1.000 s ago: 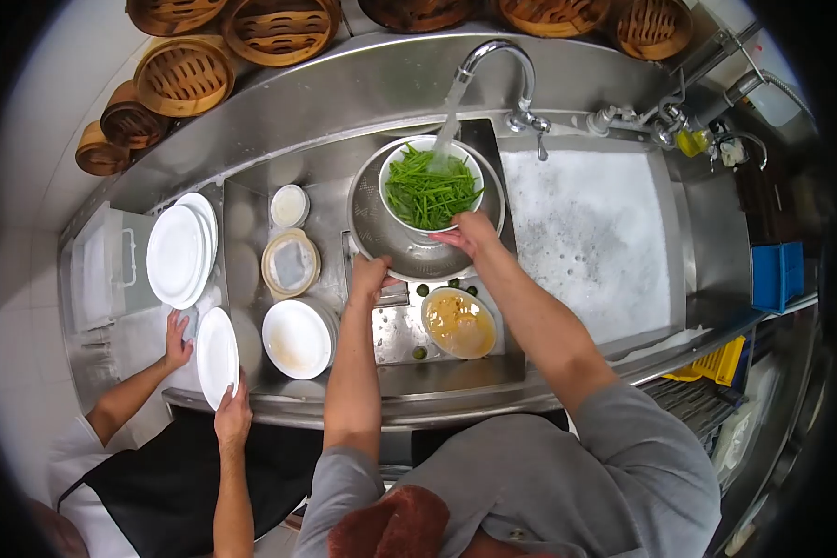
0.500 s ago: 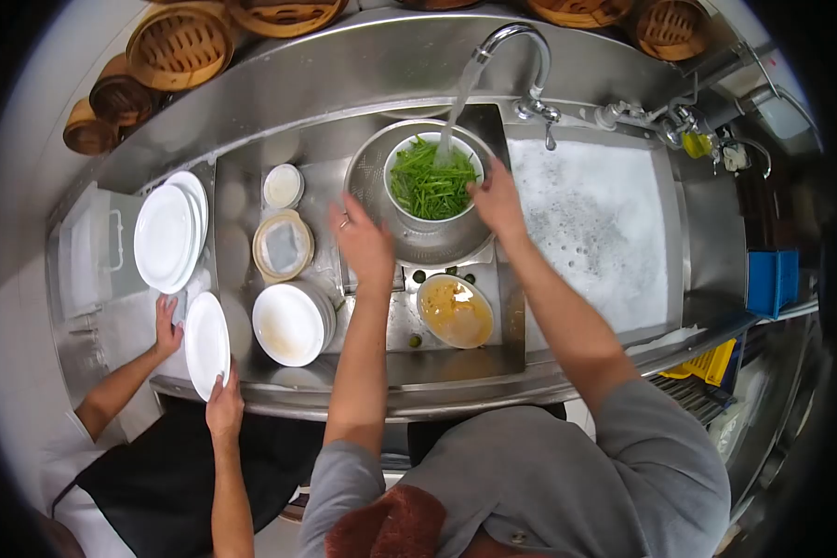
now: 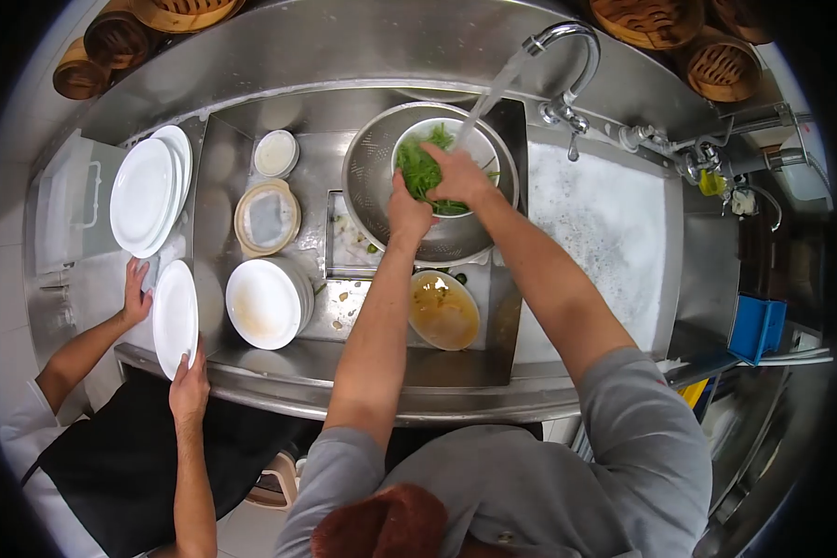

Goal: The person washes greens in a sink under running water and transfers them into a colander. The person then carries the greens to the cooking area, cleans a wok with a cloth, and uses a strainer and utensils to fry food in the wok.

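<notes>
Middle basin (image 3: 318,156): colander (image 3: 363,177) stood near far-right corner
White bowl (image 3: 484,147): inside, held green stalks (image 3: 415,173)
Right hand (image 3: 458,177), left hand (image 3: 409,211): at stalks; closure was unclear
Water (image 3: 498,84): rinsing seemed underway; stalks likely needed gathering

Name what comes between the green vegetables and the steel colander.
The white bowl; the head view shows it holding the green vegetables, with the steel colander around it.

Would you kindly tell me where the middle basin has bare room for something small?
Bare steel floor shows between the small white container and the colander. It's crowded at the white bowl, your left hand and right hand at the greens; scraps lie between the stacked dishes and oval plate.
</notes>
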Available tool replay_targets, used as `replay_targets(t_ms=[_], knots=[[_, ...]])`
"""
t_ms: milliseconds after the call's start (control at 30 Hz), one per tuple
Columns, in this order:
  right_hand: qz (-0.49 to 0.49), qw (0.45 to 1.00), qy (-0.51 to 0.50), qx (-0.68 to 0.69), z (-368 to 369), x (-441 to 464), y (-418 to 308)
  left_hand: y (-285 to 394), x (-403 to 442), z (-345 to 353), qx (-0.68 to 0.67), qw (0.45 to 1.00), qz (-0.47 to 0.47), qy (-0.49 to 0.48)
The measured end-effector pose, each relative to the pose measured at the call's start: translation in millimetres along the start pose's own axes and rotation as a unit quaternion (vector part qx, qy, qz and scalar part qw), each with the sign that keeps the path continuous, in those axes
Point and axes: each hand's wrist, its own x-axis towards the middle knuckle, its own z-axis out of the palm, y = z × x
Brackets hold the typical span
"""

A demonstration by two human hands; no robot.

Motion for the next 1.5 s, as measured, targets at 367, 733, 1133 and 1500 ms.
replay_targets(t_ms=[367, 733, 1133, 1500], knots=[[-0.103, 0.99, -0.051, -0.082, -26.8, 5.8, 3.9, -13.1, 9.1, -4.0, 0.27, 0.957, 0.104, -0.007], [-0.097, 0.992, 0.025, -0.077, -17.3, 5.7, -4.9, -6.7, 10.1, -4.9, 0.26, 0.962, 0.072, -0.048], [-0.177, 0.974, 0.011, -0.143, -19.4, -8.2, 6.9, -30.6, 24.1, -0.7, 0.189, 0.978, 0.086, -0.012], [-0.184, 0.975, 0.109, -0.056, -5.9, 6.3, 13.4, -33.3, 25.6, -2.5, 0.179, 0.98, 0.079, -0.027]])
